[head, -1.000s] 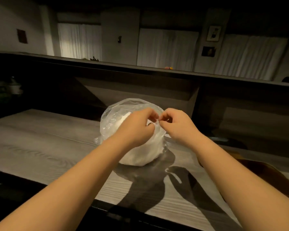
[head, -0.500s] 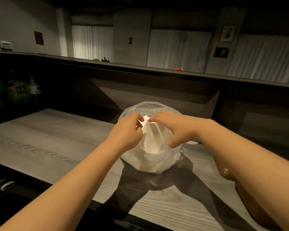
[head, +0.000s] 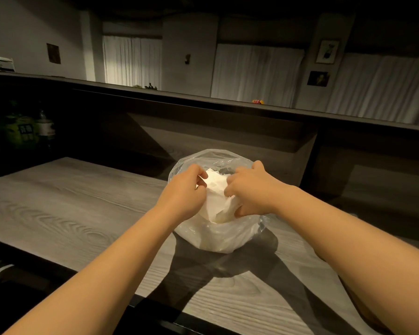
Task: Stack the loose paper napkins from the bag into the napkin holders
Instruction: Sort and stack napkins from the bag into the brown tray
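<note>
Head view shows the clear plastic bag standing on the wood-grain surface, with the left hand and right hand both curled around the white napkins in its open mouth.

Bare counter, bottles perhaps leftward.

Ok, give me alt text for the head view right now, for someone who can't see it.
Both hands reach into the open mouth of a clear plastic bag on a grey wood-grain counter: the left hand and right hand grip the white paper napkins inside. Bottles stand in shadow at far left; no napkin holder is in view.
</note>
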The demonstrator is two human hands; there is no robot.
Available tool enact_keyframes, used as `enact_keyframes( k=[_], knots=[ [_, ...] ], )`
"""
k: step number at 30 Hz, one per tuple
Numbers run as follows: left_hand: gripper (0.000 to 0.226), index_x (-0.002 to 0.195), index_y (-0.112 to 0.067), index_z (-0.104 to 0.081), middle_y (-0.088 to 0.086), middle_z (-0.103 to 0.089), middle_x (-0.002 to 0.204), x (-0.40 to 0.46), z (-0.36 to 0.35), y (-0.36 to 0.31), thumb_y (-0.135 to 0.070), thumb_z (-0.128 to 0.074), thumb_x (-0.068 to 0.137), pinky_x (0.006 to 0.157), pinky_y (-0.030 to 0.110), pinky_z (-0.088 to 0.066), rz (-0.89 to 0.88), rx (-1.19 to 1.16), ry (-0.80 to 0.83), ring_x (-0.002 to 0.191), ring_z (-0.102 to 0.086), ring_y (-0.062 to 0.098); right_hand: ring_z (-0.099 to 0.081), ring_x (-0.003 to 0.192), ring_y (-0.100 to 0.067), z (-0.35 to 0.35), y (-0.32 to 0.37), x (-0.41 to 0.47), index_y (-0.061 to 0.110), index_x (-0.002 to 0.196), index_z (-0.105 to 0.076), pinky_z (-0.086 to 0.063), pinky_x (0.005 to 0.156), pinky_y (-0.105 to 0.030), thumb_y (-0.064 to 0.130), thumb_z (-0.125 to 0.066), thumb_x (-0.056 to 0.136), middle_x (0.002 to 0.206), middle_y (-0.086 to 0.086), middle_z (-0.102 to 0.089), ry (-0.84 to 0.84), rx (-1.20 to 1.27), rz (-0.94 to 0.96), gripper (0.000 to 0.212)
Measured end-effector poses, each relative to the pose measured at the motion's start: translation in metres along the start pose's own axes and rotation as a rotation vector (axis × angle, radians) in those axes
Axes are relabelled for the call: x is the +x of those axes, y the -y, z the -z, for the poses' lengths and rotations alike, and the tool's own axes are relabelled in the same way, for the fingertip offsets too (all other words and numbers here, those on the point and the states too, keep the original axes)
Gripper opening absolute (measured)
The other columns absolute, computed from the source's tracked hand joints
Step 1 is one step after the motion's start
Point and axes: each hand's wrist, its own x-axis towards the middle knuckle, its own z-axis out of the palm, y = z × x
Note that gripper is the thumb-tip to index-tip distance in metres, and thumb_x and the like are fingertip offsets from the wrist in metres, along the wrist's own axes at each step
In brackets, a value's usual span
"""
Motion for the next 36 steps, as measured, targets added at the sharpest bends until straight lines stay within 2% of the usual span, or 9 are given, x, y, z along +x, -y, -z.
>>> enact_keyframes(
  k=[6,9,13,16,18,22,26,31,36],
  knots=[
    [0.02,0.116,-0.024,-0.056,-0.012,-0.056,0.103,0.0,0.0,0.0,-0.016,-0.048,0.099,0.075,0.021,-0.046,-0.058,-0.02,-0.06,0.09,-0.055,0.007,-0.048,0.114,-0.016,-0.003,-0.004,0.001,0.028,0.125,-0.062,-0.026,0.087,-0.036,0.033,-0.062,0.093,0.119,0.009,-0.062,-0.021,0.007,0.108,0.033],
    [0.011,0.105,-0.025,-0.056,-0.015,-0.057,0.097,0.002,0.003,0.002,-0.026,-0.045,0.102,0.068,0.018,-0.041,-0.069,-0.167,-0.145,0.086,-0.054,0.002,-0.059,0.096,-0.017,0.002,-0.02,-0.007,0.025,0.098,-0.065,-0.043,0.09,-0.034,0.026,-0.064,0.09,0.097,0.008,-0.067,-0.143,0.387,-0.02,0.008],
    [0.028,0.109,-0.018,-0.06,-0.003,-0.065,0.105,0.005,0.005,-0.001,-0.033,-0.038,0.104,0.086,0.031,-0.05,0.084,-0.665,-0.248,0.1,-0.062,0.016,-0.065,0.096,-0.01,0.007,-0.042,-0.025,0.032,0.101,-0.068,-0.052,0.087,-0.031,0.017,-0.073,0.086,0.1,0.01,-0.069,-0.315,0.965,-0.19,0.023],
    [0.045,0.116,-0.012,-0.062,0.008,-0.07,0.115,0.004,0.002,-0.015,-0.042,-0.03,0.106,0.089,0.034,-0.052,0.22,-1.021,-0.116,0.108,-0.066,0.023,-0.067,0.094,-0.004,0.009,-0.047,-0.043,0.031,0.103,-0.065,-0.053,0.08,-0.02,0.007,-0.072,0.084,0.1,0.009,-0.07,-0.48,1.401,-0.211,0.032],
    [0.057,0.12,-0.009,-0.063,0.013,-0.071,0.115,-0.001,-0.003,-0.03,-0.05,-0.026,0.105,0.085,0.035,-0.055,0.246,-1.183,0.015,0.105,-0.068,0.027,-0.067,0.097,-0.01,0.008,-0.047,-0.055,0.026,0.103,-0.065,-0.054,0.083,-0.027,0.005,-0.07,0.084,0.1,0.005,-0.07,-0.582,1.592,-0.274,0.029],
    [0.069,0.107,-0.014,-0.07,0.006,-0.074,0.083,-0.016,-0.021,-0.057,-0.065,-0.025,0.097,0.066,0.028,-0.055,0.208,-1.318,0.227,0.07,-0.07,0.018,-0.07,0.096,-0.019,-0.009,-0.036,-0.075,0.022,0.107,-0.066,-0.057,0.082,-0.039,0.008,-0.07,0.085,0.1,0.0,-0.072,-0.704,1.804,-0.491,0.026],
    [0.062,0.118,-0.024,-0.067,0.009,-0.074,0.108,-0.029,-0.056,-0.084,-0.07,-0.042,0.085,0.081,0.043,-0.058,0.325,-1.463,0.332,0.093,-0.073,0.028,-0.072,0.09,-0.027,-0.047,-0.018,-0.093,0.021,0.109,-0.067,-0.059,0.078,-0.048,0.011,-0.071,0.087,0.097,-0.004,-0.076,-0.776,2.119,-0.822,0.025],
    [0.028,0.106,-0.026,-0.062,0.007,-0.072,0.103,-0.037,-0.105,-0.096,-0.04,-0.069,0.083,0.083,0.043,-0.057,0.404,-1.27,0.332,0.095,-0.069,0.031,-0.067,0.089,-0.023,-0.093,-0.007,-0.108,0.022,0.121,-0.056,-0.059,0.07,-0.041,0.02,-0.072,0.088,0.101,0.0,-0.067,-0.823,2.001,-1.161,0.037],
    [0.031,0.108,-0.035,-0.054,-0.006,-0.066,0.105,-0.041,-0.137,-0.093,-0.026,-0.073,0.085,0.076,0.034,-0.054,0.365,-1.187,0.378,0.095,-0.064,0.017,-0.059,0.091,-0.017,-0.116,-0.004,-0.111,0.028,0.122,-0.046,-0.05,0.066,-0.031,0.024,-0.066,0.093,0.107,0.006,-0.057,-0.813,1.802,-1.214,0.036]
  ],
)
